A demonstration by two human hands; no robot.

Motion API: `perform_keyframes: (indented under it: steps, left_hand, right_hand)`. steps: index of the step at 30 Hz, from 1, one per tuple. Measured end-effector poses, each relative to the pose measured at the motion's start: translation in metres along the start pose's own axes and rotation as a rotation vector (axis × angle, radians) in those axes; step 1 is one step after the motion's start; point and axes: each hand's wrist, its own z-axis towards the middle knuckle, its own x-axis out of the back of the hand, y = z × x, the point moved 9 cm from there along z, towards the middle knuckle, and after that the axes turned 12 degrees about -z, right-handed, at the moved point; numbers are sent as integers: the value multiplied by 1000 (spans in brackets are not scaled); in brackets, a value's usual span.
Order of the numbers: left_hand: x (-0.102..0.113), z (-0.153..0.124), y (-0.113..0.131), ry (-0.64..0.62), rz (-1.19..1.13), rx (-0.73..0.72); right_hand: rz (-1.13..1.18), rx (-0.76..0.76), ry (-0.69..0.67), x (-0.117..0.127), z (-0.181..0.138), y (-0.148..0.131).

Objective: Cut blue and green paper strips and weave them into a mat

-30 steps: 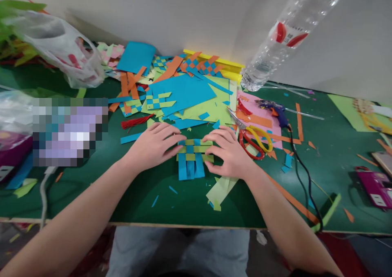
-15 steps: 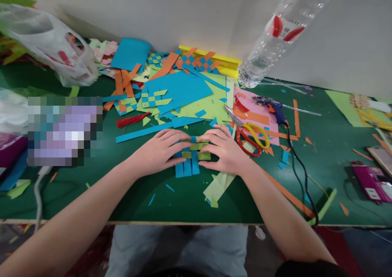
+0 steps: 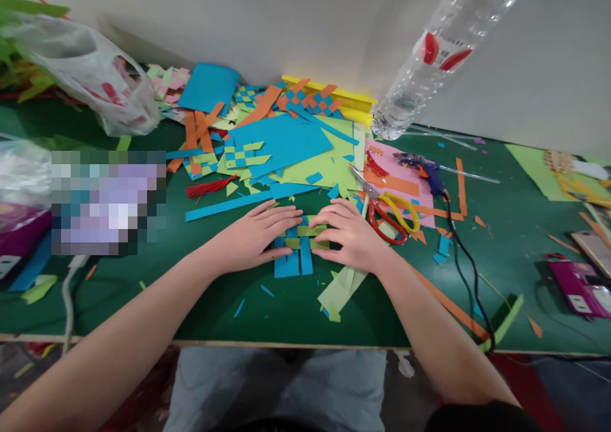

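A small woven paper mat (image 3: 296,249) of blue and light-green strips lies on the green table (image 3: 267,317) in front of me. My left hand (image 3: 255,233) lies flat over its left side, fingers stretched toward the middle. On the mat's right side my right hand (image 3: 350,235) rests with fingers extended, their tips pressing on the green strips. Blue strip ends stick out below both hands. A long blue strip (image 3: 229,205) lies just beyond my left hand. Light-green strips (image 3: 341,289) lie under my right wrist.
Behind the mat is a heap of blue, green and orange paper (image 3: 281,142). Red-and-yellow scissors (image 3: 389,210), a glue gun (image 3: 429,171) with a black cord, and a clear plastic bottle (image 3: 429,50) are to the right. A plastic bag (image 3: 90,79) sits at the left.
Both hands slid a little closer together on the mat and pressed flatter. The long blue strip came into view beyond my left hand.
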Motion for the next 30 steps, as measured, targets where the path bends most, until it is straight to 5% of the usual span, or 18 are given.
perform_keyframes:
  steps: [10, 17, 30]
  left_hand:
    - [0, -2, 1, -6, -23, -16]
    - [18, -2, 2, 78, 22, -19]
    - [27, -22, -30, 45, -7, 107]
  right_hand:
    - [-10, 3, 46, 2, -1, -1]
    - [-27, -78, 161, 16, -2, 4]
    - [0, -121, -111, -12, -4, 10]
